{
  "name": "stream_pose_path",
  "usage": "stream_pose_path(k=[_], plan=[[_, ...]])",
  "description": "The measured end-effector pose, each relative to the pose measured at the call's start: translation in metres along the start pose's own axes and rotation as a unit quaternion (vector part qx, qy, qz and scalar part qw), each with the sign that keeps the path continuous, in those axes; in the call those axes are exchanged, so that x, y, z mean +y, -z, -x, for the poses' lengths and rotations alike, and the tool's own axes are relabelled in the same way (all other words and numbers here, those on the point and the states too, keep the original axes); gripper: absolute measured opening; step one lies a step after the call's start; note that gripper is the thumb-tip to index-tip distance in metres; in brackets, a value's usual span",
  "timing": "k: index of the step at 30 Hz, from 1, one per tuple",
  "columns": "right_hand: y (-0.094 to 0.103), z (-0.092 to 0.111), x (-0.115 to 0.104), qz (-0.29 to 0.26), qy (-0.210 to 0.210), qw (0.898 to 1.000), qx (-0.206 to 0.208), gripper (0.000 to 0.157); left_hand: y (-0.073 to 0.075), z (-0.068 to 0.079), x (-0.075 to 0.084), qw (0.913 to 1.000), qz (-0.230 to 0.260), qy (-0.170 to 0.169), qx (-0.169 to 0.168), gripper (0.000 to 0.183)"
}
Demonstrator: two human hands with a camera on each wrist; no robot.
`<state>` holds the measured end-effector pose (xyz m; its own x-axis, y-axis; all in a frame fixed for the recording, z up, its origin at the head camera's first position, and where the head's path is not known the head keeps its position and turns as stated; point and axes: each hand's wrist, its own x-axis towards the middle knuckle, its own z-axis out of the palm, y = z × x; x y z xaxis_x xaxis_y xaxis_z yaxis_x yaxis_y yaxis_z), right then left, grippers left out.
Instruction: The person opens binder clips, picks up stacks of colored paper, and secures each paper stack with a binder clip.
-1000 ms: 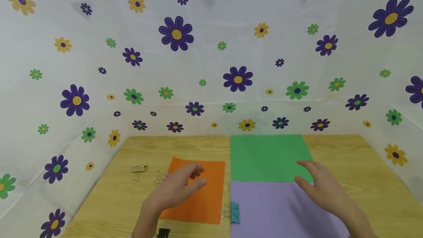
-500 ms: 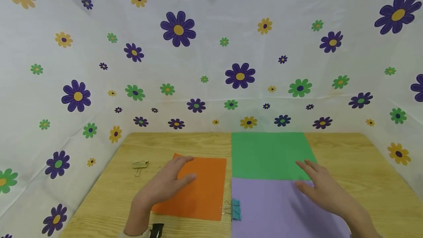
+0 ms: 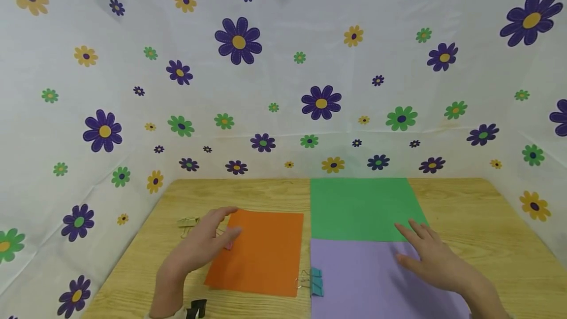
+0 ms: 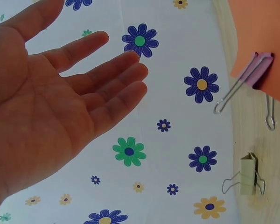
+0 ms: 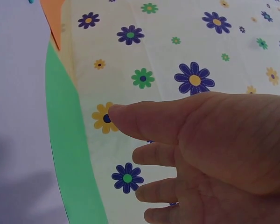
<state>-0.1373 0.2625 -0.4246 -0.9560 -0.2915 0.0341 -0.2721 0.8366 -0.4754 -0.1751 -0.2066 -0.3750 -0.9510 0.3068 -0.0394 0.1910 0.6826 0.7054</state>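
My left hand hovers with extended, relaxed fingers over the left edge of an orange sheet of paper. Partly behind its fingers, a pink binder clip grips that sheet's edge. Nearby on the wood lies a pale yellow binder clip. My right hand, fingers spread, holds nothing above the purple sheet and the green sheet. A teal binder clip sits on the purple sheet's left edge, its wire handles pointing toward the orange sheet.
A black binder clip shows near the left sleeve, partly cut off by the frame. The wooden table meets a white flowered cloth at the back and sides.
My left hand has shifted left, off the middle of the orange sheet toward its left edge. The right hand stays nearly in place, its fingers slightly more spread.
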Motion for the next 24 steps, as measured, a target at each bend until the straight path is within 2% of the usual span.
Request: stream_pose_path(k=[8,17,20,24], plan=[[-0.001,0.000,0.001,0.013,0.006,1.000,0.009,0.069,0.007,0.002,-0.014,0.9997,-0.014,0.008,0.016,0.065],[-0.002,0.000,0.004,0.018,0.009,1.000,0.010,0.069,0.026,0.010,-0.031,0.9990,-0.010,0.007,0.043,0.062],[-0.003,-0.001,0.004,0.021,0.011,1.000,0.012,0.069,0.030,0.011,-0.037,0.9990,-0.010,0.016,0.041,0.062],[-0.004,-0.003,0.002,0.022,0.012,1.000,0.016,0.069,0.032,0.012,-0.042,0.9989,-0.001,0.041,0.021,0.065]])
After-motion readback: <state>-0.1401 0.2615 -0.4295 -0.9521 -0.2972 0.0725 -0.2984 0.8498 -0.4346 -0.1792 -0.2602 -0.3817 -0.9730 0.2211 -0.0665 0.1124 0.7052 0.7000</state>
